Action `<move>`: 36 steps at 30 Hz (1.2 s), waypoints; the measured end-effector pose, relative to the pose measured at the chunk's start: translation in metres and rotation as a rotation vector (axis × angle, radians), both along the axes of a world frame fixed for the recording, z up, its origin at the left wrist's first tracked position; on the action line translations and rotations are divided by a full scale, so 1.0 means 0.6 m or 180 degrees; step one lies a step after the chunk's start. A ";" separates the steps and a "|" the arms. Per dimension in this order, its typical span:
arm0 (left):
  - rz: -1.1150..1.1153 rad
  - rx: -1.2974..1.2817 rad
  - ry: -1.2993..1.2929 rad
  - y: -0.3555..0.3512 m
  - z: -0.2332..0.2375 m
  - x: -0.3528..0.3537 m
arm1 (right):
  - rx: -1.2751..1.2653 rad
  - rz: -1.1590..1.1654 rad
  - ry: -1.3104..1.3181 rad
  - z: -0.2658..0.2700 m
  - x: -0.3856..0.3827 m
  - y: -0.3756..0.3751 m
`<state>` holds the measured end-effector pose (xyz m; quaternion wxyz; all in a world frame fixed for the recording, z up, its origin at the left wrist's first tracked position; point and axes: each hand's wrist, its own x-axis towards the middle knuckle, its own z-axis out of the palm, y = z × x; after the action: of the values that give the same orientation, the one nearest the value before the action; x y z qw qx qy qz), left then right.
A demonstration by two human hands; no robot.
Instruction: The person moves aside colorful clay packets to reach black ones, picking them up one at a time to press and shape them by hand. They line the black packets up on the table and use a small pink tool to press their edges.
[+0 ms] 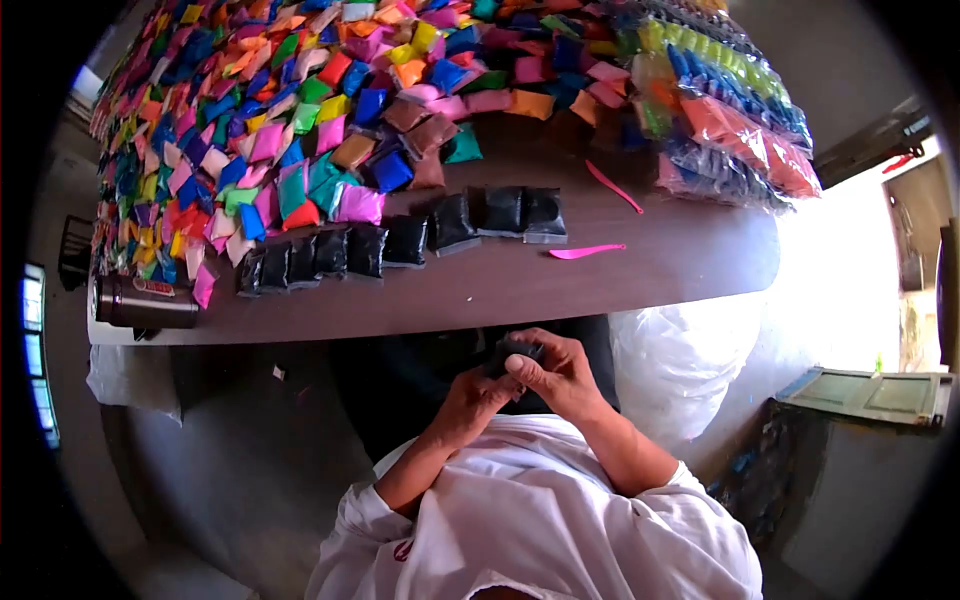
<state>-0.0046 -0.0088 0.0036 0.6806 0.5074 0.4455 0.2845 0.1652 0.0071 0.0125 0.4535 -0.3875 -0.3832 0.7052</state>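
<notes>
- Small black plastic packet [515, 352] is below the table edge, over the person's lap. The left hand [478, 395] and the right hand [562, 375] are together, both closed on it.
- It could slip and fall to the dark floor, I think, because only fingers hold it and nothing is under it.
- Pressed too hard, the thin plastic may burst and spill.
- Dark metal flask [145, 300] on the long brown wooden table [640, 270] carries a red label, too small to read.
</notes>
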 end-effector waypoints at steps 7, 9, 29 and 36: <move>0.0013 0.0247 -0.0041 -0.005 0.003 -0.003 | 0.0352 -0.0041 -0.0226 -0.004 -0.014 0.001; 0.0049 0.0226 -0.0055 -0.006 0.009 -0.002 | 0.0447 -0.0043 -0.0305 0.003 -0.014 0.004; -0.0167 -0.0146 -0.0343 -0.008 0.020 -0.003 | 0.0813 0.0376 -0.0340 0.003 0.012 0.017; -0.0199 -0.0362 -0.0328 -0.013 0.004 -0.006 | -0.0097 0.0824 -0.0285 0.030 0.011 0.019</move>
<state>-0.0079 -0.0168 0.0057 0.7389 0.4662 0.4094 0.2631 0.1717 0.0183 0.0306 0.3353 -0.3728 -0.4391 0.7455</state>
